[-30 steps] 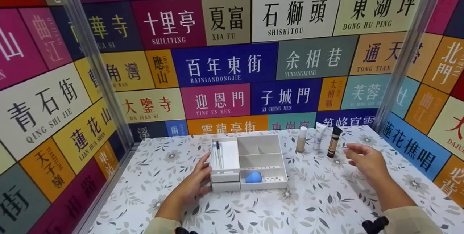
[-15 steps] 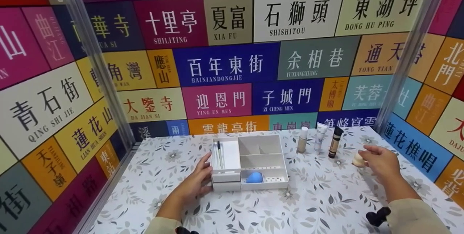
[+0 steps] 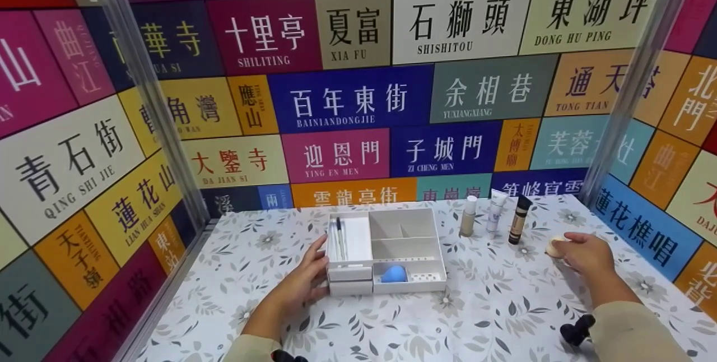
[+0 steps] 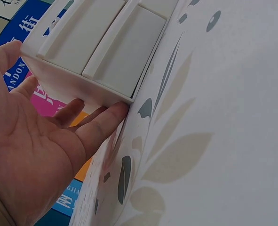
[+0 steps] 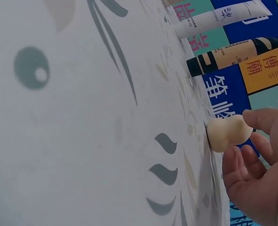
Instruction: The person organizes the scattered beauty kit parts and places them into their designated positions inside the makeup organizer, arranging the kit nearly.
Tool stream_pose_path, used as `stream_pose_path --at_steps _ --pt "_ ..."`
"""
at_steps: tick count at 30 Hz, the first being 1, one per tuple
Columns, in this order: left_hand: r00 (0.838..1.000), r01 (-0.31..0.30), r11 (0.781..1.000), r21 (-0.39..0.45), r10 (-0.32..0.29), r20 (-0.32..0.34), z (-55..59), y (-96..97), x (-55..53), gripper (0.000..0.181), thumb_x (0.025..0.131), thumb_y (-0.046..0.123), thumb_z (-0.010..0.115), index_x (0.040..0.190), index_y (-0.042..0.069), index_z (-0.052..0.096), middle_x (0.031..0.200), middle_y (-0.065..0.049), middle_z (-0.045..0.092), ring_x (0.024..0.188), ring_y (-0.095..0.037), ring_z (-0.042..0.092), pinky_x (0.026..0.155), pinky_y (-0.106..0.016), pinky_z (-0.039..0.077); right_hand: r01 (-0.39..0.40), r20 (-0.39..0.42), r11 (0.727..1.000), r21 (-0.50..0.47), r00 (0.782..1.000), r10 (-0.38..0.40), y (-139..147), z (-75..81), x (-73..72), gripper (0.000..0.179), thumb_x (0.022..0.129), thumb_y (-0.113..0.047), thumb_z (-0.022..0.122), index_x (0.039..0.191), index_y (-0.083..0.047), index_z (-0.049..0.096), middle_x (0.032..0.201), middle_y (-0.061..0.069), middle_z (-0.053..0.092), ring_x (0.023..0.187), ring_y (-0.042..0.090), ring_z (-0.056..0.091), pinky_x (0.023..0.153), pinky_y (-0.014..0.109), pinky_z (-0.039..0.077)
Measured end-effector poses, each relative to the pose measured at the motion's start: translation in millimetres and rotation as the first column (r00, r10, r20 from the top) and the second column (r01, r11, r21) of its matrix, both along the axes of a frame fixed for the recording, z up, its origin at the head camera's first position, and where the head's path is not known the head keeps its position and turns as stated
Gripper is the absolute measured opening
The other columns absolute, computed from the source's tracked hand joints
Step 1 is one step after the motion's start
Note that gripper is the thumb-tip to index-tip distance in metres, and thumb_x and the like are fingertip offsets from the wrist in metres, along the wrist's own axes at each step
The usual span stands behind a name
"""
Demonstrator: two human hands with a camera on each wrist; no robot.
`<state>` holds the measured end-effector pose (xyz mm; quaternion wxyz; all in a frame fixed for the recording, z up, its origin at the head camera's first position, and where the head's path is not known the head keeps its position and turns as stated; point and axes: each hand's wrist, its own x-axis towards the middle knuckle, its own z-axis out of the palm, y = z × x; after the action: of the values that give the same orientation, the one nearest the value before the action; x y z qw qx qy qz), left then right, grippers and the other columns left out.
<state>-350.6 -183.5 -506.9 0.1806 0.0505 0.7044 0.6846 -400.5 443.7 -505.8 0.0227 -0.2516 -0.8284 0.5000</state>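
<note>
In the head view my left hand (image 3: 305, 278) rests against the left side of a white desktop organizer (image 3: 350, 288). The left wrist view shows its fingers extended along the box's side wall, beside two drawer fronts (image 4: 124, 52). To the right, my right hand (image 3: 587, 255) pinches a cream, gourd-shaped makeup sponge (image 3: 554, 246) between thumb and fingers. Seen from the right wrist, the sponge (image 5: 226, 132) has its wide end at the tabletop and its narrow end between the fingertips. A blue makeup sponge (image 3: 394, 274) lies in the organizer's front compartment.
Left of the right hand stand a dark-capped foundation tube (image 3: 518, 222), a white tube (image 3: 494, 217) and a white-capped bottle (image 3: 468, 219). Thin brushes or pens (image 3: 340, 238) lie in the organizer's left compartment. The floral-covered table (image 3: 224, 261) meets sign-covered walls (image 3: 347, 98).
My right hand first shifted right, bringing the cream sponge into sight, then came down around its top. The left hand and the organizer stay in place.
</note>
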Motion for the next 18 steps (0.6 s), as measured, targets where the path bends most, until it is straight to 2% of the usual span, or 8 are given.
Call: stream_pose_path --at_steps 3,7,15,18 --pt "1.0 0.005 1.0 0.008 -0.005 -0.012 -0.5 0.1 0.2 0.066 0.11 0.051 0.051 0.167 0.053 0.019 0.181 -0.011 0.008 0.165 -0.044 0.025 0.126 -0.06 0.041 0.011 0.01 1.0 -0.011 1.0 -0.011 -1.1 -1.7 -1.0 0.072 0.104 -0.036 0.067 0.163 -0.005 0.041 0.17 0.029 0.034 0.136 0.038 0.052 0.096 0.039 0.056" --pt "1.0 -0.003 1.0 0.007 0.003 -0.001 -0.6 -0.6 -1.0 0.065 0.109 0.052 0.052 0.166 0.056 0.021 0.182 -0.009 0.009 0.165 -0.043 0.025 0.126 -0.059 0.04 0.018 0.009 1.0 -0.025 1.0 -0.018 -2.0 -2.8 -1.5 0.068 0.107 -0.033 0.062 0.164 -0.005 0.04 0.17 0.028 0.035 0.138 0.038 0.051 0.097 0.038 0.055" --pt "1.0 0.006 1.0 -0.002 -0.006 -0.015 -0.8 -1.2 -0.6 0.065 0.109 0.052 0.051 0.166 0.056 0.02 0.182 -0.011 0.006 0.166 -0.045 0.023 0.127 -0.06 0.039 -0.002 -0.008 1.0 -0.03 1.0 0.002 -11.0 -2.9 3.3 0.069 0.108 -0.04 0.06 0.165 -0.007 0.038 0.171 0.026 0.035 0.145 0.04 0.048 0.114 0.05 0.052" --pt "1.0 0.001 1.0 -0.004 -0.002 -0.008 -1.3 -1.1 -1.0 0.064 0.109 0.052 0.051 0.165 0.057 0.021 0.182 -0.01 0.006 0.166 -0.044 0.022 0.128 -0.06 0.038 -0.033 -0.041 0.998 -0.046 0.999 0.032 -17.3 -2.8 7.1 0.074 0.107 -0.043 0.062 0.166 -0.007 0.037 0.171 0.025 0.036 0.147 0.04 0.05 0.107 0.046 0.056"
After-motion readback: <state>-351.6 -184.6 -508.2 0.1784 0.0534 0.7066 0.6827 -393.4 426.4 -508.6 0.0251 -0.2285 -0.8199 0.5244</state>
